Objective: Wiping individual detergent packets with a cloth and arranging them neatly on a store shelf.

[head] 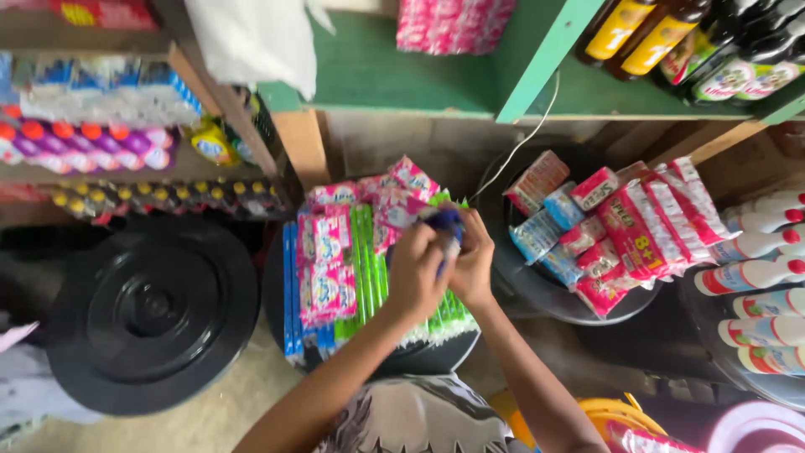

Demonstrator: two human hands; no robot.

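My left hand (415,273) and my right hand (471,264) meet over a pile of sachet strips (344,260) that lies on a black round lid (277,310). Both hands pinch a small blue and white packet (446,225) between them. The strips under my hands are pink, green and blue. The packet is partly hidden by my fingers.
A black round lid (151,315) lies to the left. On the right a dark basin (537,289) holds red and blue packets (625,231). White bottles with red caps (763,277) lie at the far right. Green shelves (537,63) above carry bottles (671,38).
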